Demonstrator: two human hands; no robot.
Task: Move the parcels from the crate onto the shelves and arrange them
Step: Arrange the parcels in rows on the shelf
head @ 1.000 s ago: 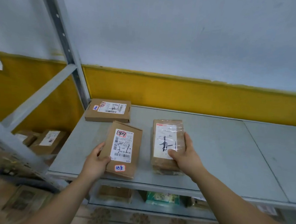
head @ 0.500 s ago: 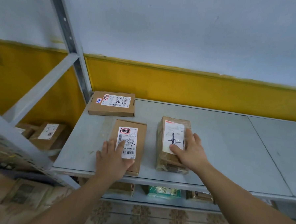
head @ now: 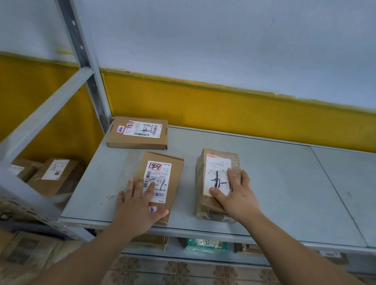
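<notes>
Pressing open left hand (head: 137, 209) on box parcel (head: 159, 175), open right hand (head: 237, 198) on taped parcel (head: 216, 165), I'd square both against corner parcel (head: 137, 133).

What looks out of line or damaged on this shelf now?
The taped parcel under the right hand looks crumpled at its near end. The box under the left hand sits slightly skewed, near the shelf front edge.
</notes>
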